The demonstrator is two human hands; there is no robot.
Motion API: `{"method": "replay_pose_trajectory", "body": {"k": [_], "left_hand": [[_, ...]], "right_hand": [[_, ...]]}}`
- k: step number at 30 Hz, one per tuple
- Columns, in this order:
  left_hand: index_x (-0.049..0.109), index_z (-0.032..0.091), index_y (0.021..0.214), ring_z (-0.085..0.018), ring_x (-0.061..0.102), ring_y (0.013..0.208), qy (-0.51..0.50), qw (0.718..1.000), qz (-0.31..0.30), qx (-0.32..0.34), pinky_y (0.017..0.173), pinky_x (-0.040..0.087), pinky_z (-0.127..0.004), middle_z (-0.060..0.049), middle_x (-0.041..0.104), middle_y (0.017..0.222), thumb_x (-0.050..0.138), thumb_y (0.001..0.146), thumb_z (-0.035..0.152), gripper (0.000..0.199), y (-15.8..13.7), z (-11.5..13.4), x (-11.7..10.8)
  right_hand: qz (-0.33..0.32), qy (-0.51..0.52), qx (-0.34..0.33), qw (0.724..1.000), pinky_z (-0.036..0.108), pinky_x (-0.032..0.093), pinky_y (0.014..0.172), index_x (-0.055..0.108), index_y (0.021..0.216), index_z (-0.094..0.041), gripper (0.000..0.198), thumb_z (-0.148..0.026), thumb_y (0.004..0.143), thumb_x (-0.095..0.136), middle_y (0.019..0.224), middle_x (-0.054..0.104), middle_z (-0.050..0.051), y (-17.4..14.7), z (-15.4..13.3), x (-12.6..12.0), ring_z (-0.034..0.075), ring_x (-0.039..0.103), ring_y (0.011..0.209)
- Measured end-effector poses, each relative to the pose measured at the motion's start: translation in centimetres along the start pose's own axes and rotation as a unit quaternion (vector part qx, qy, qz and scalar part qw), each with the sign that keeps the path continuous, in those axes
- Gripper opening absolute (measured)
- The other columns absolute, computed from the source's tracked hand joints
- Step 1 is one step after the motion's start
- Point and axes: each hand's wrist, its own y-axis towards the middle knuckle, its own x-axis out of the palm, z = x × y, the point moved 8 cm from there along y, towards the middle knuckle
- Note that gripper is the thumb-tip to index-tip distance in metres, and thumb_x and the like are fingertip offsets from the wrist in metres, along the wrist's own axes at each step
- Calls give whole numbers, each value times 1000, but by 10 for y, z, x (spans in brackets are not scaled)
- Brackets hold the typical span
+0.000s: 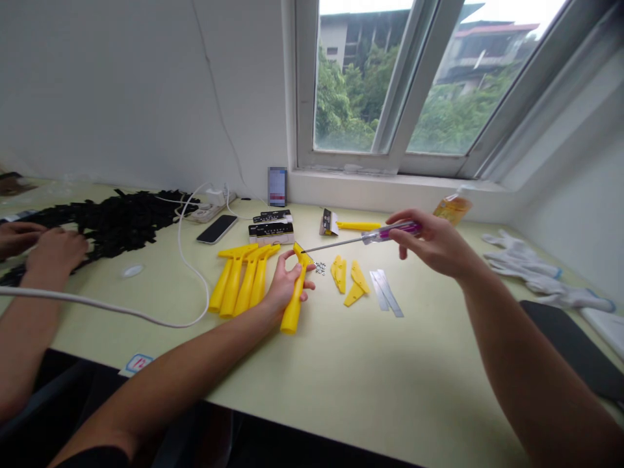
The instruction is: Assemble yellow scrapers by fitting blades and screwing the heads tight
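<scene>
Between the near and far edges of the bench (pixel 351 383), the yellow handle (pixel 292 311) could be turned by a loose hold, and the screwdriver (pixel 341 244) tip might be slipped off its head. The handle is clasped by the left hand (pixel 281 286), fingers curled; the screwdriver's grip is held by the right hand (pixel 431 242), half closed. Just beside, loose screws (pixel 320 268) could be scattered by a knock. Toward the far edge, black boxes (pixel 271 233) are laid.

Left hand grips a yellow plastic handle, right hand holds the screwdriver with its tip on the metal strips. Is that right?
Not quite: in the head view, the tip of the screwdriver is at the upper end of the yellow plastic handle, not on the metal strips.
</scene>
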Motion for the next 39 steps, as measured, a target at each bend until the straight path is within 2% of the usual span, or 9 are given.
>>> {"method": "replay_pose_trajectory", "body": {"k": [4, 9, 15, 19, 22, 24, 27, 31, 39], "left_hand": [[31, 35, 129, -11, 63, 53, -10, 1000, -3, 26, 35, 38, -15, -9, 66, 110, 53, 93, 28, 43, -5, 8, 4], [38, 31, 118, -8, 58, 50, -10, 998, 9, 54, 35, 38, -16, -6, 63, 110, 55, 89, 25, 34, -6, 14, 2], [42, 31, 113, -8, 57, 50, -20, 997, -35, 62, 34, 39, -18, -4, 60, 111, 57, 84, 32, 32, -9, 9, 8], [43, 29, 111, -10, 57, 51, -49, 996, -41, 67, 35, 40, -20, -3, 59, 106, 54, 81, 27, 31, -9, 11, 7], [41, 26, 101, -9, 58, 54, -63, 995, -22, 77, 36, 41, -20, -1, 58, 106, 57, 79, 24, 27, -8, 13, 5], [39, 24, 94, -9, 60, 58, -66, 993, -15, 95, 38, 42, -19, -1, 56, 107, 62, 78, 26, 28, -8, 15, 4], [38, 23, 90, -9, 61, 63, -49, 989, -8, 141, 42, 45, -19, 1, 53, 103, 70, 76, 30, 35, -9, 20, 6], [36, 22, 88, -8, 62, 65, -38, 979, 3, 198, 46, 48, -21, 0, 52, 111, 72, 77, 32, 39, -12, 30, 6], [40, 21, 89, -8, 61, 61, 74, 971, -76, 216, 45, 44, -21, -6, 59, 119, 70, 79, 39, 36, -25, 34, 24]], "right_hand": [[66, 114, 5, 991, 33, 55, 64, 64, 93, -22, 31, -50, 80, 69, 71, 71, 3, 2, 25, -28, 19, 68, 67], [135, 149, 102, 974, 33, 57, 63, 63, 87, -22, 41, -53, 66, 79, 77, 73, 4, -1, 103, -54, 19, 70, 69], [-47, 37, 162, 985, 36, 54, 71, 63, 94, -17, 48, -48, 62, 78, 92, 72, 11, -8, 167, -31, 24, 68, 81], [-180, -77, 191, 962, 35, 53, 72, 63, 93, -18, 38, -35, 61, 72, 96, 70, 11, -16, 188, -7, 27, 67, 86], [-182, -193, 180, 947, 41, 52, 82, 67, 93, -18, 35, -32, 61, 69, 101, 69, 14, -9, 169, 9, 31, 65, 94], [-135, -188, 132, 964, 44, 48, 91, 68, 95, -19, 30, -37, 71, 65, 108, 68, 14, 1, 131, 24, 31, 64, 101], [-139, -5, 87, 987, 43, 50, 92, 64, 108, -22, 35, -46, 83, 58, 114, 68, 11, 9, 67, 67, 26, 65, 102], [-226, 216, 106, 944, 42, 52, 88, 48, 133, -24, 55, -44, 84, 64, 118, 66, 12, 6, 10, 124, 24, 65, 103], [-153, 390, 133, 898, 27, 48, 64, 67, 99, -18, 32, -39, 76, 75, 88, 69, 4, 12, -1, 151, 14, 63, 71]]}}
